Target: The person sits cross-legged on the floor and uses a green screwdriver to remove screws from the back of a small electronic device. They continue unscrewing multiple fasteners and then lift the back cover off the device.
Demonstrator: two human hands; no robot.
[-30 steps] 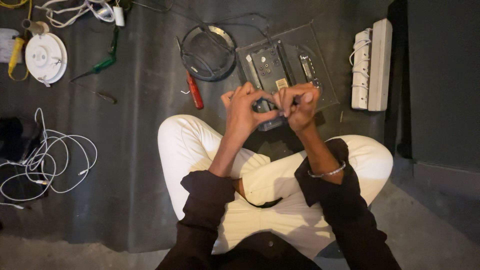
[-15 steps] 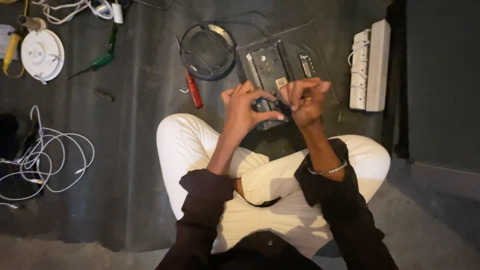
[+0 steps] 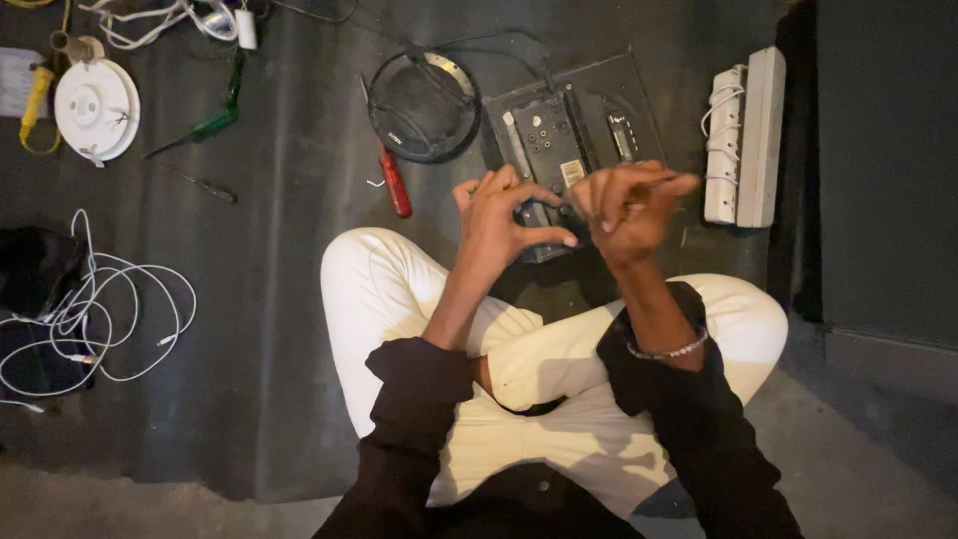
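I sit cross-legged on a dark mat with both hands raised over my knees. My left hand (image 3: 504, 225) and my right hand (image 3: 629, 205) meet fingertip to fingertip and pinch a small dark part (image 3: 565, 207) between them; it is too small to tell what it is. My right hand's fingers are curled, with one pointing right. Just beyond the hands a flat dark device with an exposed circuit board (image 3: 559, 135) lies on the mat, partly hidden by my fingers.
A red-handled screwdriver (image 3: 396, 185) and a round black ring (image 3: 424, 105) lie left of the board. A white power strip (image 3: 743, 135) is at the right. Far left are a green screwdriver (image 3: 215, 125), a white disc (image 3: 97, 108) and loose white cables (image 3: 95, 299).
My right hand has twisted and shifted a little to the right, its fingers now spread outward. My left hand stays in about the same place.
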